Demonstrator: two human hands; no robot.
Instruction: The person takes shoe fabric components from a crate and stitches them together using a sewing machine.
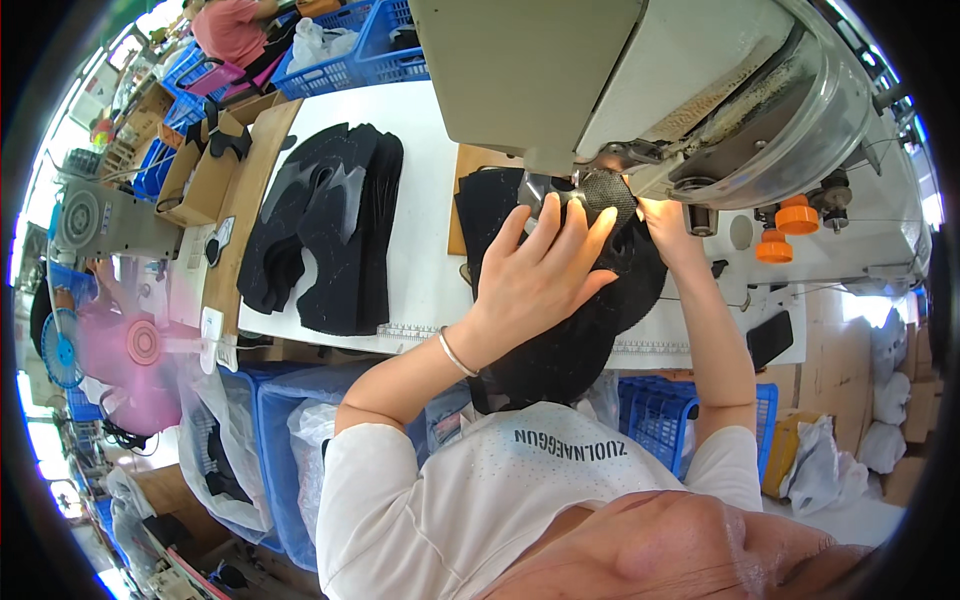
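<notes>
A large black fabric piece [550, 355] lies under the head of a sewing machine [540, 80] and hangs over the table's front edge toward my lap. My left hand [545, 255] presses on it with fingers spread, the fingertips close to the presser-foot area. By those fingertips a dark grey mesh patch [608, 192] shows on the fabric. At the patch's right side, my right hand [670, 232] has its fingers bent at the fabric's edge, partly hidden by the machine. The needle cannot be made out.
Left on the white table [425, 230] lies a stack of black cut pieces [350, 230]. A dark phone-like slab [770, 340] rests at right. Orange knobs [797, 214] jut from the machine. Blue crates [655, 415] stand below; a pink fan [145, 342] is far left. Another person [228, 30] sits behind.
</notes>
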